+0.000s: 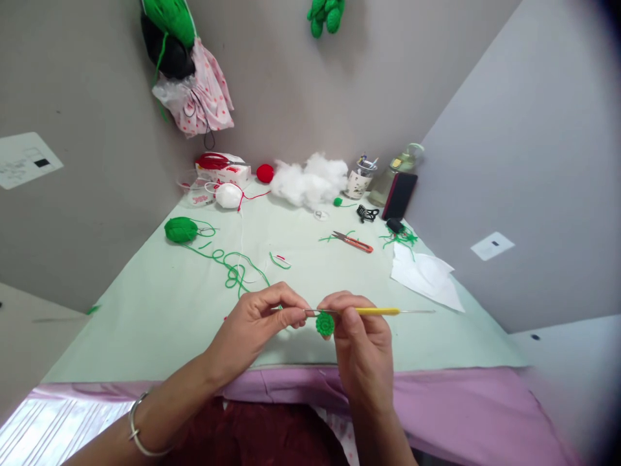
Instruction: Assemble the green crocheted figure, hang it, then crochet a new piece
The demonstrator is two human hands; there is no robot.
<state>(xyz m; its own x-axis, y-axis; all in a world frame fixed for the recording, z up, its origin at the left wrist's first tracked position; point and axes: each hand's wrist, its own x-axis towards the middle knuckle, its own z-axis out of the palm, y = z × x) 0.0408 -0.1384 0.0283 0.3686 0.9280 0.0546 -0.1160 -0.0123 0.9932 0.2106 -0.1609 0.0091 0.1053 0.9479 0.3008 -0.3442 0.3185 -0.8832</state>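
My right hand (363,343) is closed around a crochet hook (378,311) with a yellow handle; its thin metal end points right. A small round green crocheted piece (325,324) sits between my hands, against the right fingertips. My left hand (262,323) is closed, thumb and forefinger pinching a thin metal-looking shaft (310,312) in line with the hook. Whether that shaft belongs to the hook I cannot tell. Loose green yarn (236,275) runs from a green ball (181,230) toward my left hand; its end near the fingers is partly hidden.
Orange-handled thread snips (354,242) lie mid-table, left of a crumpled white paper (427,275). Behind stand white stuffing (310,181), a red yarn ball (264,173), a pen cup (359,181), a bottle (388,178) and a phone (400,196). Red-handled scissors (216,160) rest on a box.
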